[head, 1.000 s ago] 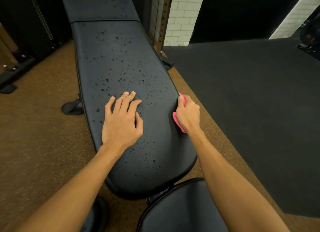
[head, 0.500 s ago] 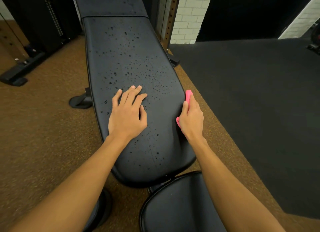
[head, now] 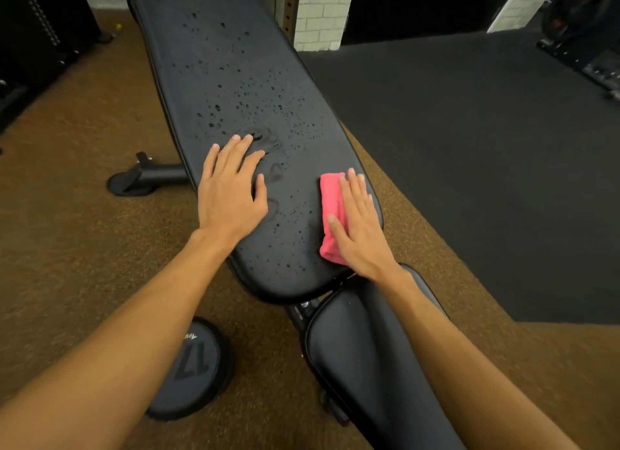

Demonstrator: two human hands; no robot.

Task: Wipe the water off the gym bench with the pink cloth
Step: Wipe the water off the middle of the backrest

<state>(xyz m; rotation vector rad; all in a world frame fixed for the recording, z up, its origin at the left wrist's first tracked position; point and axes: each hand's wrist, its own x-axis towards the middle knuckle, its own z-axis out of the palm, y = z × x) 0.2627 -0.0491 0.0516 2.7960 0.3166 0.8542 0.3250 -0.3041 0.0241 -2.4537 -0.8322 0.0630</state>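
Under the right hand (head: 359, 229) the pink cloth (head: 330, 198) lies half hidden

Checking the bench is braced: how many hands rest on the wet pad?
2. The left hand lies flat on the gym bench pad; the right hand presses the pink cloth flat near its right edge. Neither is hidden.

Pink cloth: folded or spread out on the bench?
Folded. The pink cloth is a narrow, thick strip under the flat right hand at the right edge of the gym bench.
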